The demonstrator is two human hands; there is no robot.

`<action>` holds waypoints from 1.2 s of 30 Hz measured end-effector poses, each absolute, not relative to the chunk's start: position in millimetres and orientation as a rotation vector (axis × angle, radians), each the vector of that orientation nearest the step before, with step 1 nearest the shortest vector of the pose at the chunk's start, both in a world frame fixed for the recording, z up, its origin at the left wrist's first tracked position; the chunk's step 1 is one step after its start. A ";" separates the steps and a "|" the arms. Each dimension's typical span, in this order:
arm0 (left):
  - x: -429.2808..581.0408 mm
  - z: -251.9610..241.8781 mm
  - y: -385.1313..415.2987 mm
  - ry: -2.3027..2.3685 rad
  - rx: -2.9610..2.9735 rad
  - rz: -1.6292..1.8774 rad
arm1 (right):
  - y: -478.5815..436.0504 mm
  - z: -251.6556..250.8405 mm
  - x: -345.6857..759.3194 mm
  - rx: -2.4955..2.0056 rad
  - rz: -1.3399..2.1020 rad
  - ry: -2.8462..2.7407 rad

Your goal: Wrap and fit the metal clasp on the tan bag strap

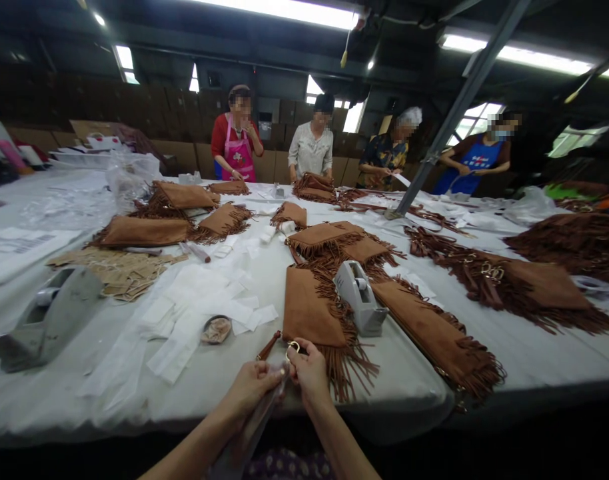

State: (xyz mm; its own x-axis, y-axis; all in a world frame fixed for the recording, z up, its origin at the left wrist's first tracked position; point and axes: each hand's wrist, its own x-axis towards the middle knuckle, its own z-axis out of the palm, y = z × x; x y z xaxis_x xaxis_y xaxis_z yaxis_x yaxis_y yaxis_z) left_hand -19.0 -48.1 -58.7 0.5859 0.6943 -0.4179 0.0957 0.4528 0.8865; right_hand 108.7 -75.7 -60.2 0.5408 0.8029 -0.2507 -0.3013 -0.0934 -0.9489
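Note:
At the near edge of the table, my right hand (308, 373) pinches a gold ring (293, 348) at the corner of a brown fringed bag (309, 307). Close beside it, my left hand (254, 387) is closed on a clear plastic strip (257, 427) that hangs down toward my lap. A short brown strap (268, 347) with a metal end runs out from the ring. The bag lies flat, its fringe spread to the right. Whether the plastic goes round the ring is hidden by my fingers.
A grey tape dispenser (359, 300) stands against the bag; another dispenser (49, 320) sits at left. White paper slips (194, 307), a small round dish (216, 330) and brown tags (119, 267) lie between. More fringed bags (429, 327) cover the right. Several co-workers stand across the table, near a slanted metal post (449, 120).

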 end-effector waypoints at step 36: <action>-17.0 -64.9 -49.0 0.834 0.951 0.477 | -90.4 -69.1 117.9 -1.627 0.754 -0.919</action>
State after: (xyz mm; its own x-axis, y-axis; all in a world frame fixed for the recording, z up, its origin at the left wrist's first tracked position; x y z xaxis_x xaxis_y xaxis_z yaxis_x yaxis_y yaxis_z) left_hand -17.0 -49.0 -64.9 0.6048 0.6840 -0.4079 -0.0044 0.5151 0.8571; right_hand 117.9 -90.4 -69.1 0.5020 0.8646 -0.0202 0.1885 -0.1322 -0.9731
